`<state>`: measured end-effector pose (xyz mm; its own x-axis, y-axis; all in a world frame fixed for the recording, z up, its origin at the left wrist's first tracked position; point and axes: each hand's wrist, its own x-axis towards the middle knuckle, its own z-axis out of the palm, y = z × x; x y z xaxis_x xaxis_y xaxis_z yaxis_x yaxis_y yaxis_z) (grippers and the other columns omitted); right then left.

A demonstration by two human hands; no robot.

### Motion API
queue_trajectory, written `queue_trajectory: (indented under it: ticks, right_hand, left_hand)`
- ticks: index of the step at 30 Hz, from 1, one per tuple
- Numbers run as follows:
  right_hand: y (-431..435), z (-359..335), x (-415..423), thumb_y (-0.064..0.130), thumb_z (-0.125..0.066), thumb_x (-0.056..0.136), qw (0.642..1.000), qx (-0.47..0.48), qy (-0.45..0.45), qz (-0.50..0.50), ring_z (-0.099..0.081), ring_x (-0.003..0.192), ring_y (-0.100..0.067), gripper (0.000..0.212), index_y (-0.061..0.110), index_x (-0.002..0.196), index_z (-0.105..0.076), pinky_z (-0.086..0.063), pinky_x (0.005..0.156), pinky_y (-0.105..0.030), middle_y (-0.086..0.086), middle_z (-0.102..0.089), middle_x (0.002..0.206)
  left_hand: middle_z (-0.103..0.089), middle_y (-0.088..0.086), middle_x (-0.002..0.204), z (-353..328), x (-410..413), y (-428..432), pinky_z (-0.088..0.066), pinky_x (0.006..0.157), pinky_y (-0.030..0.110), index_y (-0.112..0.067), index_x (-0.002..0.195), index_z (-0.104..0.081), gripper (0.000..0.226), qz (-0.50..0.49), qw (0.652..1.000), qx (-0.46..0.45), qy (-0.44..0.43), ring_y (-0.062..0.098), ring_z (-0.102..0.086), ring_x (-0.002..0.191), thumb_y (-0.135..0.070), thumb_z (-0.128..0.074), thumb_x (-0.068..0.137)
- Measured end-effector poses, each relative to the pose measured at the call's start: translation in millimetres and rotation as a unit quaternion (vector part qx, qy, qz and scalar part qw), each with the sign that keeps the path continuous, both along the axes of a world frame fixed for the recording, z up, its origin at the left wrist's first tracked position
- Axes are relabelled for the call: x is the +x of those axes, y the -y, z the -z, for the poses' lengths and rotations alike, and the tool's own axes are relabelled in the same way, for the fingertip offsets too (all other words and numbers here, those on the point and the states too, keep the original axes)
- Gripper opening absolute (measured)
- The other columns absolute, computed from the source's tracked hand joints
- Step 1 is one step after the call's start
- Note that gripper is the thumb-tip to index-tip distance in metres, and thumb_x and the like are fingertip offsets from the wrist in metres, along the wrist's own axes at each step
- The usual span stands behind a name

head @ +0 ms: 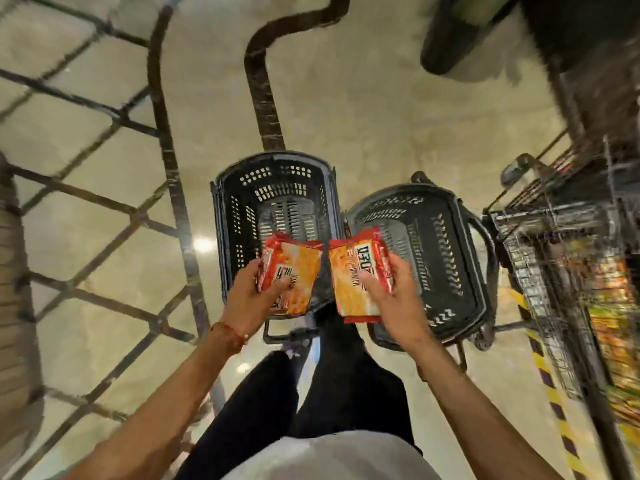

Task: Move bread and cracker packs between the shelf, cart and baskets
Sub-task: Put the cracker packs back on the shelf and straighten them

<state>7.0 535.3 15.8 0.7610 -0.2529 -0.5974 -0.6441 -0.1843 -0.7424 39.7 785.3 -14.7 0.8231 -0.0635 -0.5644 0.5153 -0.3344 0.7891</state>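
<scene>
Holding one pack in each hand, the person stands over two black plastic baskets that sit side by side on the pale floor point(381, 116). The left hand point(247, 299) grips the left cracker pack point(298, 271), orange and red, with the thumb on its face and the fingers curled behind it. This pack is above the near part of the left basket point(277, 188). The right hand point(394, 306) grips the right cracker pack point(349, 282) in the same way, over the near left edge of the right basket point(446, 258). The upper corners of the two packs are almost touching. A long dark handle point(266, 98) extends from the far side of the left basket. A wire cart point(554, 244), blurred, stands just beside the right basket. A red thread bracelet point(230, 336) is on the left wrist.
</scene>
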Motion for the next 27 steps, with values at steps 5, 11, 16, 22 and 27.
queue_trajectory:
  ticks: [5, 11, 16, 22, 27]
  right_hand:
    - [0.5, -45.5, -77.4, 0.015, -0.081, 0.089, 0.997, 0.004, 0.022, 0.079, -0.068, 0.080, 0.013, 0.044, 0.030, 0.120, -0.053, -0.054, 0.072, -0.010, 0.014, -0.070, 0.100]
    - [10.1, -92.6, -189.6, 0.019, -0.092, 0.079, 0.980, -0.019, 0.007, 0.199, -0.069, 0.101, -0.006, 0.072, 0.029, 0.134, -0.046, -0.060, 0.079, -0.022, 0.007, -0.066, 0.119]
    - [35.0, -121.8, -299.2, 0.020, -0.093, 0.077, 0.942, -0.051, 0.041, 0.328, -0.071, 0.101, -0.009, 0.066, 0.028, 0.127, -0.052, -0.061, 0.086, -0.031, 0.004, -0.068, 0.118]
    - [67.2, -144.6, -435.6, 0.013, -0.092, 0.076, 0.872, -0.086, 0.108, 0.470, -0.069, 0.090, 0.009, 0.059, 0.026, 0.121, -0.057, -0.059, 0.073, -0.018, 0.014, -0.068, 0.112]
    - [100.5, -155.9, -566.9, 0.021, -0.093, 0.074, 0.818, -0.117, 0.142, 0.545, -0.071, 0.093, 0.004, 0.061, 0.027, 0.125, -0.060, -0.061, 0.072, -0.021, 0.013, -0.071, 0.113]
  left_hand:
    - [-0.071, -0.005, 0.109, -26.3, -40.2, -1.8, -0.058, 0.078, 0.024, -0.025, 0.124, -0.056, 0.032, 0.082, 0.996, -0.031, 0.009, 0.002, -0.071, 0.093, -0.031, -0.069, 0.095]
    - [-0.070, -0.001, 0.111, -76.6, -76.3, 26.7, -0.060, 0.086, 0.042, -0.033, 0.124, -0.058, 0.031, 0.225, 0.971, -0.065, 0.053, 0.020, -0.071, 0.102, -0.041, -0.067, 0.095]
    - [-0.074, -0.005, 0.113, -108.6, -116.0, 78.6, -0.054, 0.096, 0.052, -0.029, 0.131, -0.060, 0.057, 0.335, 0.936, -0.072, 0.079, 0.018, -0.071, 0.104, -0.059, -0.064, 0.082]
    - [-0.074, -0.010, 0.112, -135.5, -191.4, 178.1, -0.052, 0.099, 0.048, -0.033, 0.123, -0.065, 0.066, 0.461, 0.879, -0.069, 0.097, 0.015, -0.069, 0.106, -0.076, -0.063, 0.073]
    - [-0.074, -0.002, 0.083, -158.3, -309.7, 271.6, -0.053, 0.063, 0.023, -0.016, 0.110, -0.065, 0.046, 0.525, 0.843, -0.085, 0.080, 0.014, -0.066, 0.073, -0.032, -0.090, 0.075]
